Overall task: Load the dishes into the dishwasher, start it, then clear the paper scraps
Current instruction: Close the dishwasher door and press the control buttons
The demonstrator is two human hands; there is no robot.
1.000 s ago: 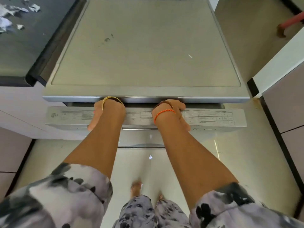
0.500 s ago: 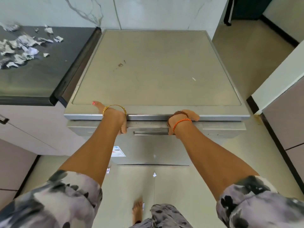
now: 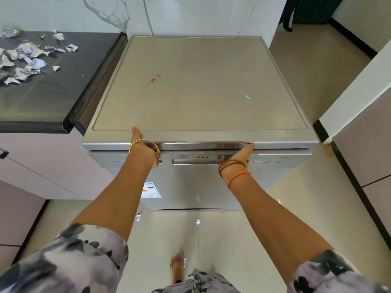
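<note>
The silver dishwasher (image 3: 198,85) stands in front of me with its door (image 3: 190,187) upright and closed against the body. My left hand (image 3: 146,152) rests at the door's top edge, thumb lying on the dishwasher's top and fingers down over the front. My right hand (image 3: 238,158) presses flat against the door's upper strip beside the handle recess, thumb pointing right. No dishes are in view. Several crumpled paper scraps (image 3: 27,58) lie on the dark countertop (image 3: 63,98) at the left.
Two small paper scraps (image 3: 138,217) (image 3: 198,221) lie on the tiled floor in front of the dishwasher. The button panel (image 3: 268,162) sits right of my right hand. A white cabinet side (image 3: 355,85) stands at the right. My bare foot (image 3: 176,267) is below.
The dishwasher door has swung up from partly open to closed under both hands. My view has risen and pulled back, bringing the countertop scraps into sight.
</note>
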